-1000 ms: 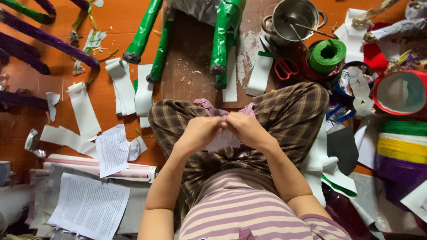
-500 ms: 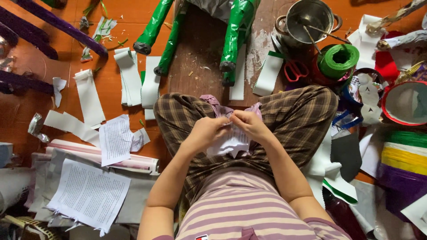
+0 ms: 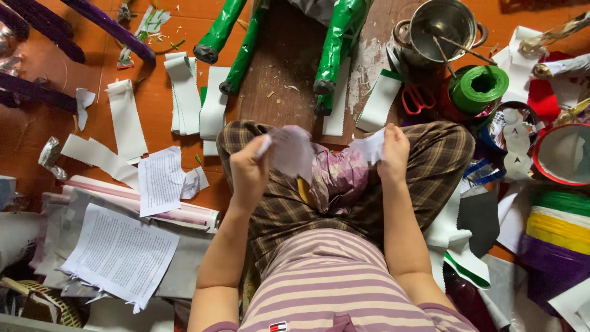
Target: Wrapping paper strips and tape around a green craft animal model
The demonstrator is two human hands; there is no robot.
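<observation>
I sit cross-legged in checked trousers on an orange floor. My left hand [image 3: 249, 165] grips a torn, blurred piece of pale paper [image 3: 291, 151] above my left knee. My right hand [image 3: 393, 154] holds a smaller white scrap [image 3: 370, 146] above my right knee. The two hands are well apart. Between them, in my lap, lies a crumpled purple-pink foil object [image 3: 338, 178]. A wooden board [image 3: 289, 80] lies just beyond my knees with green foil-wrapped legs [image 3: 337, 43] standing on it.
White paper strips [image 3: 184, 98] and printed sheets [image 3: 120, 255] lie left. A metal pot [image 3: 444, 27] with a stick, a green twine roll [image 3: 479, 86], red scissors [image 3: 418, 98] and a red bowl [image 3: 562, 154] crowd the right. Purple wrapped rods [image 3: 110, 27] lie at far left.
My hands were together over my lap on one piece of paper; they have pulled apart sideways, each now holding a torn piece.
</observation>
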